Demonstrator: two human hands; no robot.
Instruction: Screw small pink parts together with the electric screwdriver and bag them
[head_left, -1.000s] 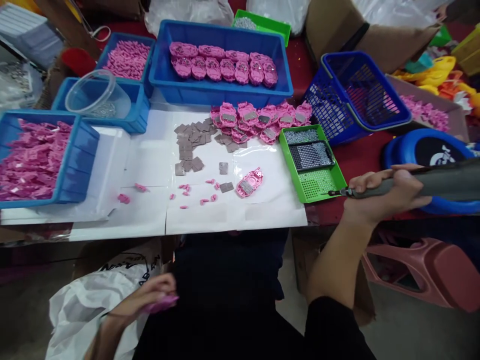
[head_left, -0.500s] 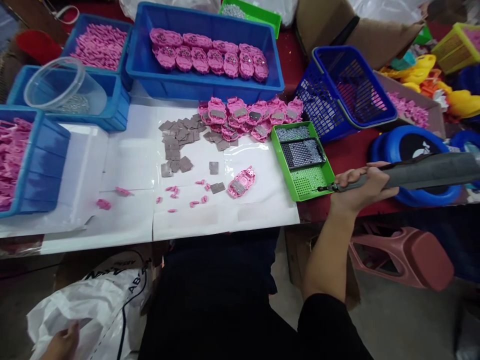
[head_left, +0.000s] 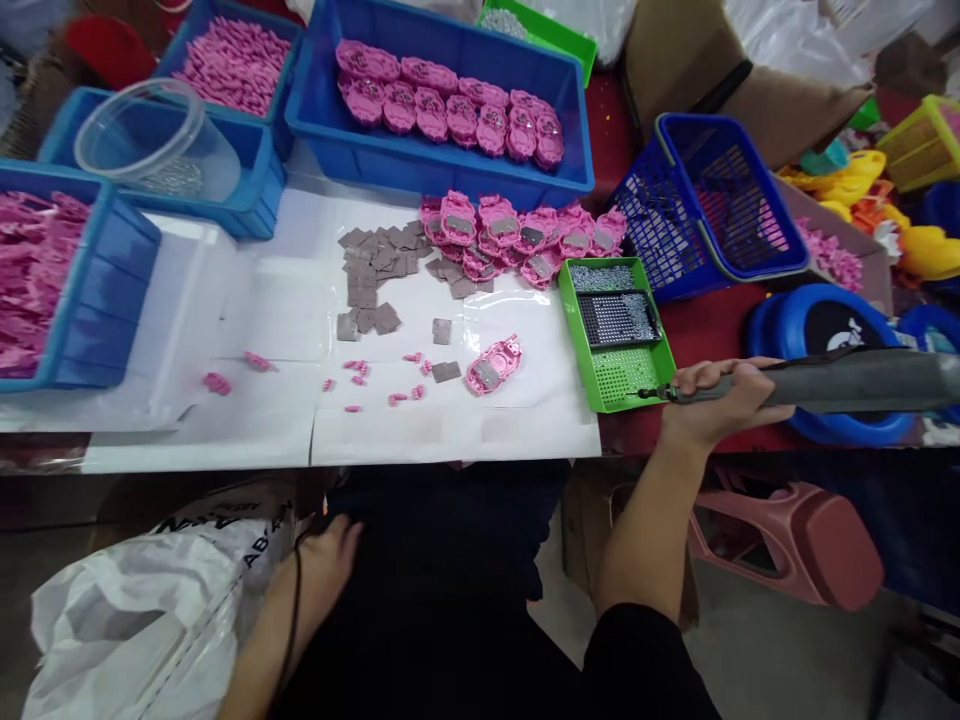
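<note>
In the head view my right hand [head_left: 716, 400] is closed around a dark grey electric screwdriver [head_left: 840, 383]. The screwdriver's bit points left, over the near end of a green tray [head_left: 581, 345] of small screws. Below the table edge, my left hand [head_left: 326, 560] lies by my lap with its fingers stretched out, holding nothing that I can see. A pink plastic shell [head_left: 495, 365] with a grey plate in it lies on the white table covering. Left of it are a loose grey plate [head_left: 446, 372] and several small pink pieces [head_left: 356, 370].
More pink shells [head_left: 499, 225] and scattered grey plates [head_left: 375, 265] lie farther back. Behind them stands a large blue bin [head_left: 442, 175] of pink assemblies. A blue basket [head_left: 664, 220] is at right, blue bins [head_left: 97, 300] at left. A white bag [head_left: 135, 620] hangs below the table.
My left hand has moved up and right from the white bag to beside my lap. My right hand keeps the screwdriver over the green tray. The view has shifted slightly.
</note>
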